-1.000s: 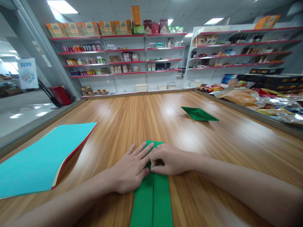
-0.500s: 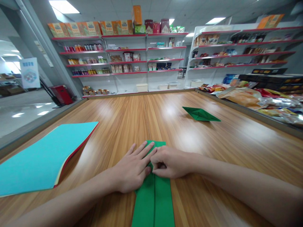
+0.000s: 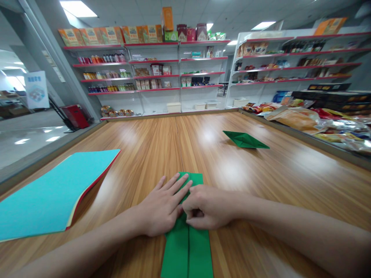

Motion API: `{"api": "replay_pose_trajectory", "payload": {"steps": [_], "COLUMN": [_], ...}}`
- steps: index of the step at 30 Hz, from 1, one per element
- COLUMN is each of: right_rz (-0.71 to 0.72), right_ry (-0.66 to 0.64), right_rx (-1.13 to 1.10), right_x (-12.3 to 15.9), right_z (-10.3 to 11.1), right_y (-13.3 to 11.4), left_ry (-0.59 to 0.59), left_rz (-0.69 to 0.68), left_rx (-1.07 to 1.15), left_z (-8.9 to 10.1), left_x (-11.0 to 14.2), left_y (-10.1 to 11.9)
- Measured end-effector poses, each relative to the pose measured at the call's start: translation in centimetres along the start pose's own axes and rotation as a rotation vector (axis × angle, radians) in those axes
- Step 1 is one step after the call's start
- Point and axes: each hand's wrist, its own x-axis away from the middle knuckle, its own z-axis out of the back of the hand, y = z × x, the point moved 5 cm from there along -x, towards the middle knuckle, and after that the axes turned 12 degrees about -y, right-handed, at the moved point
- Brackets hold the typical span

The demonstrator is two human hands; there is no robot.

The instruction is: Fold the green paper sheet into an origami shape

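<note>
A long folded strip of green paper (image 3: 187, 251) lies on the wooden table (image 3: 150, 146), running from the near edge toward the middle. My left hand (image 3: 162, 208) rests flat on the strip's left half, fingers stretched out toward its far end. Beside it, my right hand (image 3: 207, 208) has its fingers curled, pressing down on the strip along the centre crease. The two hands touch each other. The far end of the green strip peeks out past my fingertips.
A stack of coloured sheets with a turquoise top (image 3: 52, 193) lies at the left. A folded green paper boat (image 3: 245, 139) sits further back on the right. Snack packets (image 3: 301, 117) fill a bin along the right edge. Store shelves (image 3: 150, 73) stand behind.
My right hand has slid a little toward me along the crease of the green strip. The left hand has stayed flat in place.
</note>
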Motion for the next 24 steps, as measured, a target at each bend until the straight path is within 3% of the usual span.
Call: {"api": "replay_pose_trajectory", "payload": {"steps": [12, 24], "right_rz": [-0.023, 0.091], "right_ry": [-0.033, -0.108], "right_rx": [0.003, -0.003], "right_x": [-0.1, -0.6], "right_z": [0.3, -0.5], "right_y": [-0.7, -2.8], "left_ry": [0.015, 0.042], "left_rz": [-0.005, -0.018], "left_rx": [-0.001, 0.010], "left_z": [-0.1, -0.1], "left_x": [-0.1, -0.3], "left_y": [0.0, -0.4]}}
